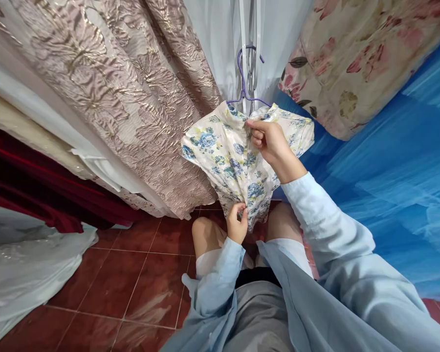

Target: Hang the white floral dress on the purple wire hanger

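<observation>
Overall, two big cloths flank the spot: pink brocade (139, 98) to the left, blue fabric (374, 176) to the right. Between them, a flowered garment (236, 164) hangs from the lower edge of a purple hanger (243, 90). Handling its front well likely means light, even tension between both grips, keeping the centre line straight and uncreased. The right hand (269, 143) pinches that line at the neckline, thumb against forefinger, other fingers curled; the left hand (237, 224) pinches it lower down, fingertips narrowed onto the cloth.
</observation>
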`<state>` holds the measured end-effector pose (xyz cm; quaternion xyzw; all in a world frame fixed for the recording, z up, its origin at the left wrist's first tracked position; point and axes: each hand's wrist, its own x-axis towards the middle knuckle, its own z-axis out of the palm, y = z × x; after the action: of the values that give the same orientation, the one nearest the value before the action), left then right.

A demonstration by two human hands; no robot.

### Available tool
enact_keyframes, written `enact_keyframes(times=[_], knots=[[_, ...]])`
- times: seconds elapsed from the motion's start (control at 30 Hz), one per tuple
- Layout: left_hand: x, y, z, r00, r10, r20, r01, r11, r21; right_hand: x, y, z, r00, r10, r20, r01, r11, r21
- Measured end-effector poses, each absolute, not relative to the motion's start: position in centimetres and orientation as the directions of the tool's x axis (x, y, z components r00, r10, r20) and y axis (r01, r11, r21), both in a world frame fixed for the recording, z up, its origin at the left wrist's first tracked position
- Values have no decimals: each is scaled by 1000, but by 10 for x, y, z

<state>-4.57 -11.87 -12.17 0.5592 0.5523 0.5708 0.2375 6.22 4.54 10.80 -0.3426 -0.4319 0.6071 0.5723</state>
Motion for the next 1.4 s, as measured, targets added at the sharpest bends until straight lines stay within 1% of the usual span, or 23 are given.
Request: enact_keyframes(times=[0.1, 0.2, 0.27, 0.33, 0.4, 0.47, 0.53, 0.6, 0.7, 0.83, 1.03, 1.1, 1.17, 1.23, 1.27, 1.33, 1.37, 1.4], knots=[[-56, -90, -71, -326, 770, 548, 407, -409, 817, 67, 29, 101, -92, 985, 149, -374, 104, -922], [-68, -43, 6, -184, 643, 744, 455, -615, 644, 71, 21, 100, -70, 976, 207, -310, 176, -934], [-75, -9, 53, -44, 625, 779, 510, -657, 556, 71, 19, 102, -46, 970, 240, -266, 220, -939], [-80, 18, 85, 107, 604, 790, 574, -686, 447, 71, 19, 103, -28, 965, 259, -230, 246, -942], [-82, 34, 99, 201, 569, 797, 619, -705, 347, 71, 22, 102, -7, 963, 269, -192, 263, -946], [-81, 39, 100, 214, 531, 820, 643, -709, 291, 69, 25, 97, 11, 961, 278, -147, 276, -950], [-79, 38, 94, 177, 505, 845, 656, -701, 281, 64, 28, 92, 20, 957, 289, -113, 289, -951], [-77, 34, 88, 135, 495, 859, 655, -695, 297, 57, 29, 86, 22, 959, 283, -113, 284, -952], [-76, 28, 85, 57, 503, 862, 614, -699, 367, 49, 25, 81, -5, 968, 251, -178, 246, -953], [-77, 22, 88, -10, 554, 833, 523, -707, 476, 48, 17, 84, -7, 975, 223, -252, 214, -944], [-70, 12, 94, -65, 607, 792, 399, -712, 578, 53, 10, 89, -26, 987, 161, -236, 150, -960], [-67, 11, 94, -49, 610, 791, 400, -713, 575, 55, 13, 88, -15, 989, 149, -221, 142, -965], [-65, 13, 93, 15, 597, 802, 429, -728, 534, 59, 20, 81, -14, 991, 134, -206, 129, -970], [-64, 15, 96, 40, 539, 841, 430, -769, 473, 61, 28, 66, -17, 993, 121, -176, 116, -978], [-65, 17, 100, 9, 488, 873, 407, -799, 443, 61, 31, 55, -18, 993, 113, -152, 109, -982], [-70, 22, 114, -124, 396, 910, 339, -845, 414, 61, 28, 27, -24, 996, 88, -91, 86, -992], [-75, 24, 123, -205, 373, 905, 310, -852, 422, 61, 23, 11, -31, 997, 70, -54, 69, -996], [-83, 27, 133, -268, 381, 885, 289, -844, 452, 61, 15, -5, -42, 998, 48, -19, 48, -999]])
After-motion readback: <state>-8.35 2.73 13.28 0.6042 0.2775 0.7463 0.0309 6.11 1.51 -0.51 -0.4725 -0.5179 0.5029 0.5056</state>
